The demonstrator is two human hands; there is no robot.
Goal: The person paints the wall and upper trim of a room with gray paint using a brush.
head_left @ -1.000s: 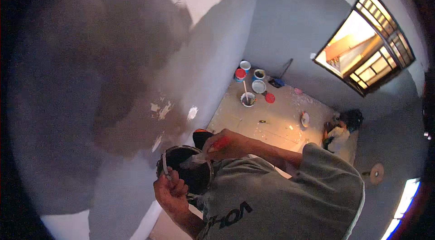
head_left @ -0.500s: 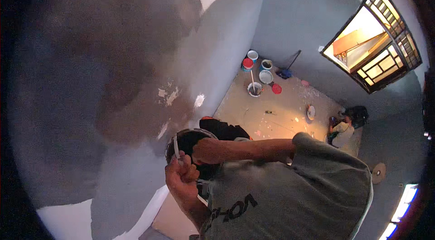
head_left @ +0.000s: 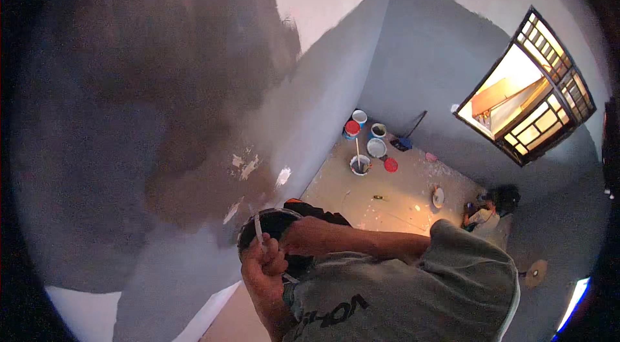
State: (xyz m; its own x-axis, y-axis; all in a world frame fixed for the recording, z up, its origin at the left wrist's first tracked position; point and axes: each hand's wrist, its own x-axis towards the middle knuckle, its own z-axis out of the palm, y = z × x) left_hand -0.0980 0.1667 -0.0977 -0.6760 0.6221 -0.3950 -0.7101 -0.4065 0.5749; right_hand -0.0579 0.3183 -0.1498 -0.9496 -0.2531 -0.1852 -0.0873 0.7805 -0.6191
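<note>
Right hand at a bucket's mouth
The person's left hand (head_left: 263,268) grips the bucket's (head_left: 245,233) pale handle (head_left: 258,228); the right hand (head_left: 299,237) overlaps its opening.

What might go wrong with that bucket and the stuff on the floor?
The thin white handle might slip from the left hand, and the dark round bucket could drop. The right hand, reaching into its mouth, might jostle it. On the beige floor, someone could trip over the open white bucket with the long pale stick.

Large black lettering (head_left: 336,311), slanted and creased, stands on the grey T-shirt (head_left: 413,290).
</note>
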